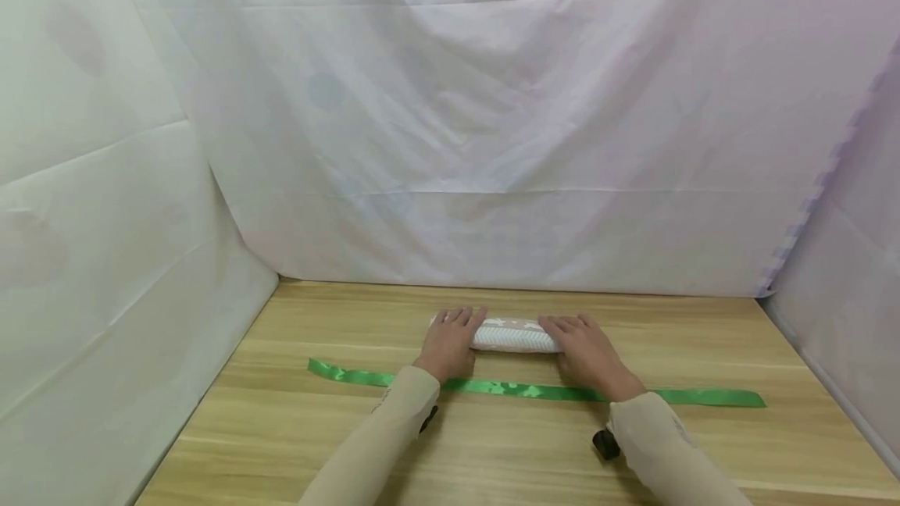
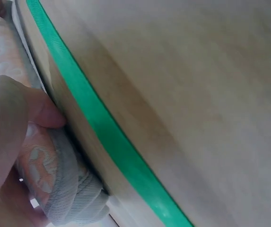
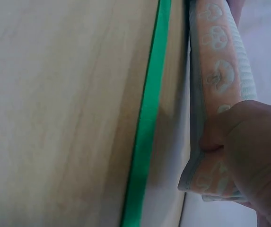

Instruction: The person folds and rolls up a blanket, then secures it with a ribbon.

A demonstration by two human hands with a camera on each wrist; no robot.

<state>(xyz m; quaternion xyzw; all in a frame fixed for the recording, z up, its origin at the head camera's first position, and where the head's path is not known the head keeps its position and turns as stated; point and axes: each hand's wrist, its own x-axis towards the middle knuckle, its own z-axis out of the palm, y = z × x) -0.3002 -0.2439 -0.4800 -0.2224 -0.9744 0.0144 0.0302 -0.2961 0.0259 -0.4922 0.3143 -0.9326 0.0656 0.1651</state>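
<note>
A rolled towel [image 1: 516,335], pale with a white ribbed band and peach patterned strips, lies crosswise on the wooden table. Near its left end my left hand [image 1: 451,343] grips the roll, fingers over the far side and thumb on the near side. My right hand [image 1: 587,350] holds the right end in the same way. Layered, coiled edges of the towel [image 2: 45,165] show past the thumb in the left wrist view. In the right wrist view, the thumb presses on the patterned face of the towel [image 3: 216,61]. Palms and some fingers are hidden.
A long green ribbon [image 1: 506,388] stretches left to right across the table [image 1: 520,451], on the near side of the towel, passing under both wrists. White cloth [image 1: 492,139] hangs behind the table, with more cloth [image 1: 105,217] at the left and right sides.
</note>
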